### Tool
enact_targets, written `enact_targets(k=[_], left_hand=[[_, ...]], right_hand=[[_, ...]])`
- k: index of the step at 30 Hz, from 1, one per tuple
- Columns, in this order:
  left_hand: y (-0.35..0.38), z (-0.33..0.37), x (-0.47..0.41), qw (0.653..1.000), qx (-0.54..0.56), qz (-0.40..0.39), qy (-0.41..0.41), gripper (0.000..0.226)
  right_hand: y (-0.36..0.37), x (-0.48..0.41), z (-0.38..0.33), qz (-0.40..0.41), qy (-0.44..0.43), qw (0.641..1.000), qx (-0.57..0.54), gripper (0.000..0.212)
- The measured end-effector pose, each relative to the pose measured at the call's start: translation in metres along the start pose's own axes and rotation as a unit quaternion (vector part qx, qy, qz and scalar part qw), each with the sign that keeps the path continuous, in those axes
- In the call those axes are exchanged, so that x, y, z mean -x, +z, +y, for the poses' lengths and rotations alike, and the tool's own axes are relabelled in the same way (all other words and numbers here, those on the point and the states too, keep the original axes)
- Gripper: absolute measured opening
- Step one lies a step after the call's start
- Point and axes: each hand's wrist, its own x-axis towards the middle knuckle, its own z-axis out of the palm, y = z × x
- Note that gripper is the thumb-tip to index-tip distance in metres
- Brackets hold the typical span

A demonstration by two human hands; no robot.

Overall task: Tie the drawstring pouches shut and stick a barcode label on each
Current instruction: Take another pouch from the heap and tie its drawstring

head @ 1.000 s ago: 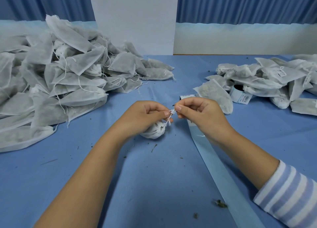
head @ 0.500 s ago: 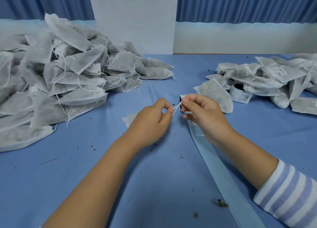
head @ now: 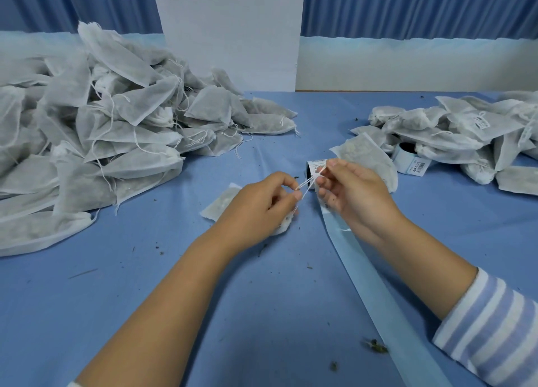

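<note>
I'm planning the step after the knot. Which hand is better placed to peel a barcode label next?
Right. The right hand pinches only the drawstring and sits just in front of the label roll. The left hand also lies over the pouch, likely steadying it.

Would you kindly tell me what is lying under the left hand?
A white drawstring pouch on the blue table; its ends show either side of the left hand, its middle is covered.

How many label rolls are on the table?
2. One roll stands just beyond the right hand; the other roll lies against the right pile of pouches. More may be buried.
</note>
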Motion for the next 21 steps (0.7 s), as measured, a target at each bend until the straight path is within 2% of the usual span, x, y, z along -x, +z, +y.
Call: enact_targets(k=[1,4,6,13,17,21], left_hand=[[-0.002,-0.002,0.000,1.000,-0.004,-0.003,0.008,0.014],[-0.007,-0.006,-0.001,0.994,-0.095,-0.015,0.058,0.059],[-0.011,-0.008,0.000,0.989,-0.137,-0.010,0.060,0.068],[-0.018,-0.016,-0.002,0.978,-0.180,0.093,0.054,0.036],[-0.019,-0.012,-0.004,0.978,-0.060,0.196,0.042,0.028],[-0.020,-0.003,-0.008,0.961,0.097,0.256,-0.029,0.022]], right_hand=[[-0.001,-0.002,-0.002,0.007,-0.004,1.000,-0.026,0.021],[-0.005,-0.005,-0.008,0.024,-0.024,0.998,-0.053,0.021],[-0.007,-0.007,-0.011,0.034,-0.035,0.997,-0.061,0.020],[-0.005,-0.003,-0.013,0.024,-0.079,0.995,-0.048,0.018],[-0.001,0.002,-0.009,0.014,-0.153,0.986,0.059,0.012],[0.003,0.011,-0.001,-0.034,-0.209,0.964,0.163,0.009]])
